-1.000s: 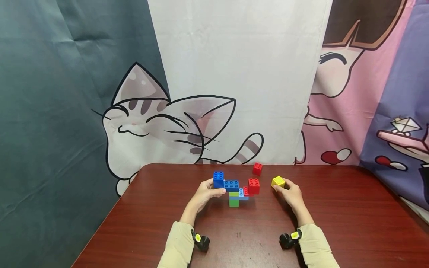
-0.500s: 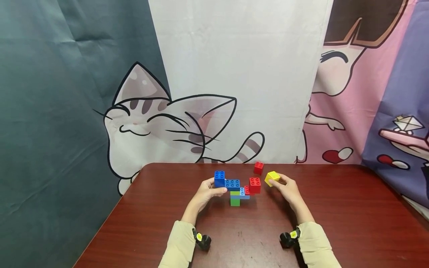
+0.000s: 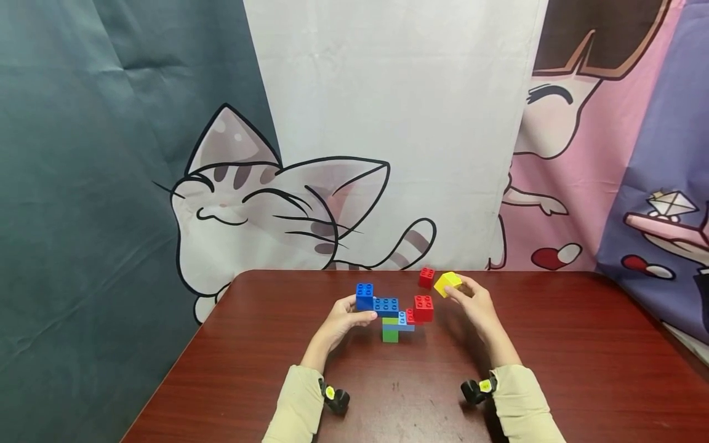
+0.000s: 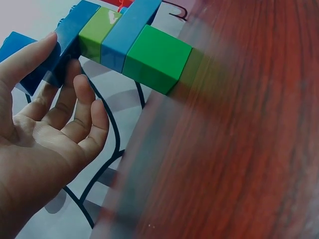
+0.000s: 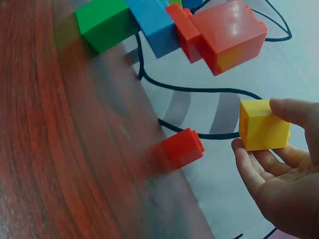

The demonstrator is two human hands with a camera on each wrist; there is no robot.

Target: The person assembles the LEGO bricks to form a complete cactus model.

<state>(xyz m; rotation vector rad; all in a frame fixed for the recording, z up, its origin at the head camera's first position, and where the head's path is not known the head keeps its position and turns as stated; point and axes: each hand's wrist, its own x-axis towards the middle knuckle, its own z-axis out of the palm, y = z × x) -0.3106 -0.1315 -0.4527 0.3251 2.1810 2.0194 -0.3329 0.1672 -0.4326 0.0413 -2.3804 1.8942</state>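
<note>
A toy brick structure stands on the table: a green brick (image 3: 390, 336) at the bottom, light blue and lime pieces above it, a red brick (image 3: 423, 308) high on its right and blue bricks (image 3: 385, 307) on its left. My left hand (image 3: 339, 321) pinches the blue end between thumb and fingers, seen closely in the left wrist view. A yellow brick (image 5: 264, 125) is pinched in my right hand (image 3: 475, 306), tilted and raised off the table. It is apart from the structure, up and to the right of the red brick.
A loose red brick (image 3: 426, 277) sits near the back edge of the brown table (image 3: 277, 394). Behind the table hangs a cloth backdrop (image 3: 421, 123) with cartoon drawings.
My right hand has lifted the yellow brick and carried it leftward, tilting it. The left hand keeps its hold on the structure, which has hardly moved.
</note>
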